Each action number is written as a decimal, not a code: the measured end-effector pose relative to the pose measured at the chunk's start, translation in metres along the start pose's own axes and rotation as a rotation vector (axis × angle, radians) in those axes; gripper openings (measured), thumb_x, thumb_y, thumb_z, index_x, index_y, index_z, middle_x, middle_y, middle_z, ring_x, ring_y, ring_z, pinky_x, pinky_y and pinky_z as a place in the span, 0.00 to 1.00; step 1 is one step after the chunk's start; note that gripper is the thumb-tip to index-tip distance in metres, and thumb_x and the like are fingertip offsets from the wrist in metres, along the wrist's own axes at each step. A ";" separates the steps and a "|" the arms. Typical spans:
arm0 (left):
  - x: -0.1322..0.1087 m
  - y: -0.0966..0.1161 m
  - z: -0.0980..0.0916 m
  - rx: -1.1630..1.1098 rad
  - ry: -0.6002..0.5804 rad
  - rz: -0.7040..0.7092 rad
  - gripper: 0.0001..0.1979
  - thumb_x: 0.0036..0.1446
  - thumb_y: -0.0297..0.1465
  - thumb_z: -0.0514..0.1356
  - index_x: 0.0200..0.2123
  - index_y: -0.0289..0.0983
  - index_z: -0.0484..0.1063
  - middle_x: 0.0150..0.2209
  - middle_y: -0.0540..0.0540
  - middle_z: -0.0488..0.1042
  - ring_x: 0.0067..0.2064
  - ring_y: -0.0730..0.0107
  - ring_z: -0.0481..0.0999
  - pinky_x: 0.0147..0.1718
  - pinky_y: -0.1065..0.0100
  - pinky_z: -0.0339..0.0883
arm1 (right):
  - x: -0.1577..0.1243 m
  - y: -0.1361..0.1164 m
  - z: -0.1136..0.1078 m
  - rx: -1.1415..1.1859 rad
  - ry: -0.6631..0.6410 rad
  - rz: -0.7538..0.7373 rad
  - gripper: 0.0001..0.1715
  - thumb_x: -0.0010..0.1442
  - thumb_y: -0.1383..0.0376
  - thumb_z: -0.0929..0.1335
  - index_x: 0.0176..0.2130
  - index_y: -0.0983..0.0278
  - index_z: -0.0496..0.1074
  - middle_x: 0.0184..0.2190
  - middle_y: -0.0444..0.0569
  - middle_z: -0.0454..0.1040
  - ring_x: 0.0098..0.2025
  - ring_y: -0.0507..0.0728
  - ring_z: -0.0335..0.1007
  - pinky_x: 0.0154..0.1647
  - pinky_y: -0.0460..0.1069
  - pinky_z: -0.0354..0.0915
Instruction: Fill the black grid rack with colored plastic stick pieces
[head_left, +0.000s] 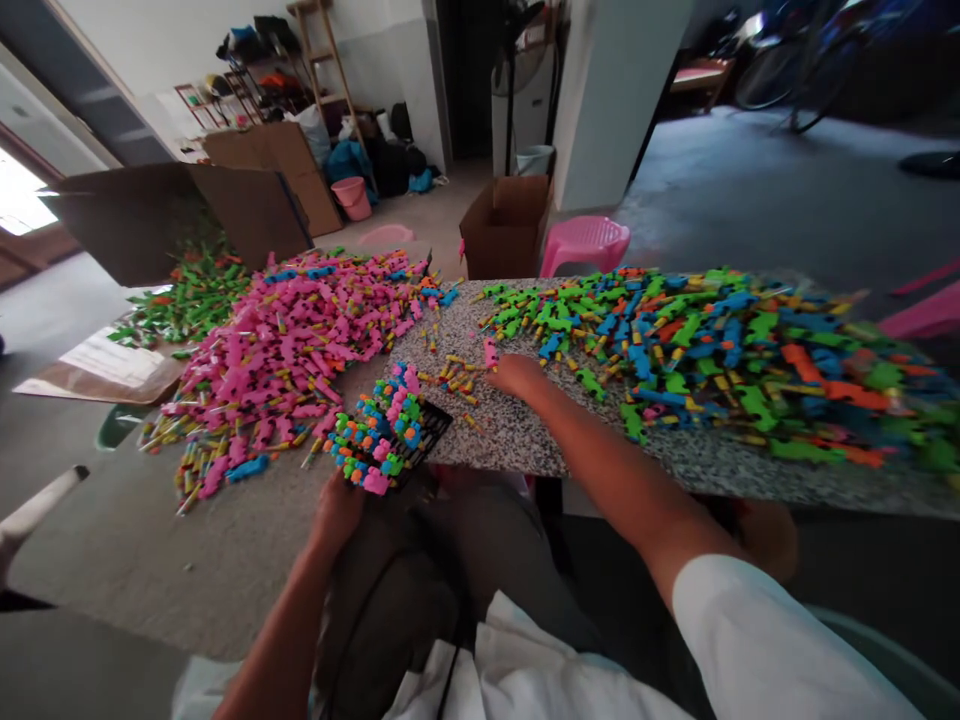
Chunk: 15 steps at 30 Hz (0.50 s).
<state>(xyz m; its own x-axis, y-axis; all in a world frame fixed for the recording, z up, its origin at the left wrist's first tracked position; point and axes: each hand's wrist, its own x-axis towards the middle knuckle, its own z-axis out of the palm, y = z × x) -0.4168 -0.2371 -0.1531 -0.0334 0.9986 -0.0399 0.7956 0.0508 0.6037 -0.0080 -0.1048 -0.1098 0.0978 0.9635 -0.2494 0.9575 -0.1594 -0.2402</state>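
Observation:
My left hand grips the near edge of a black grid tray packed with small coloured plastic pieces, held over my lap. My right hand reaches onto the speckled tabletop, fingers curled around a pink plastic piece beside a few loose yellow sticks. A big heap of green, blue and orange plastic pieces lies to the right of that hand. To the left spreads a large pink heap.
A green pile lies beside open cardboard boxes at the far left. Beyond the table stand another cardboard box, a pink stool and a pink bucket. A bicycle stands far right.

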 end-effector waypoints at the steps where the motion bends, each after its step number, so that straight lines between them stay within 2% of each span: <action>1: 0.000 -0.001 0.001 0.016 0.008 -0.005 0.18 0.56 0.42 0.59 0.44 0.39 0.80 0.41 0.42 0.85 0.44 0.51 0.83 0.39 0.63 0.74 | 0.000 0.005 -0.001 -0.011 -0.004 -0.017 0.29 0.67 0.52 0.68 0.56 0.69 0.80 0.54 0.67 0.80 0.55 0.70 0.78 0.55 0.56 0.71; 4: 0.001 -0.006 0.003 0.023 0.006 0.007 0.18 0.57 0.42 0.59 0.44 0.39 0.80 0.41 0.41 0.85 0.44 0.51 0.83 0.38 0.64 0.74 | 0.000 0.022 -0.008 0.001 0.020 -0.010 0.30 0.70 0.50 0.65 0.54 0.71 0.81 0.52 0.69 0.80 0.55 0.70 0.78 0.55 0.56 0.71; 8: 0.002 -0.009 0.004 0.033 -0.003 -0.001 0.17 0.58 0.42 0.58 0.43 0.39 0.80 0.40 0.42 0.84 0.43 0.52 0.83 0.37 0.64 0.73 | -0.001 0.049 -0.022 0.026 0.147 0.233 0.27 0.73 0.55 0.63 0.54 0.72 0.80 0.52 0.72 0.79 0.57 0.70 0.78 0.56 0.57 0.70; 11: 0.002 -0.007 0.004 0.054 0.000 -0.006 0.15 0.58 0.41 0.59 0.41 0.39 0.79 0.37 0.42 0.84 0.43 0.53 0.83 0.38 0.64 0.73 | -0.001 0.061 -0.025 0.006 0.128 0.338 0.26 0.70 0.56 0.67 0.55 0.72 0.80 0.54 0.74 0.78 0.59 0.72 0.76 0.57 0.59 0.70; 15: -0.001 0.001 0.002 0.053 -0.003 -0.024 0.14 0.58 0.39 0.59 0.41 0.38 0.79 0.36 0.41 0.83 0.42 0.54 0.83 0.39 0.64 0.73 | 0.000 0.069 -0.024 0.029 0.102 0.371 0.24 0.66 0.58 0.71 0.53 0.72 0.81 0.54 0.72 0.79 0.57 0.73 0.77 0.55 0.61 0.72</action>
<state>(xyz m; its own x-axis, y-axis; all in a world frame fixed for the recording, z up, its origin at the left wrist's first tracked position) -0.4152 -0.2378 -0.1540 -0.0512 0.9971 -0.0563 0.8255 0.0740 0.5596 0.0646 -0.1112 -0.1042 0.4639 0.8557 -0.2296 0.8443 -0.5054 -0.1779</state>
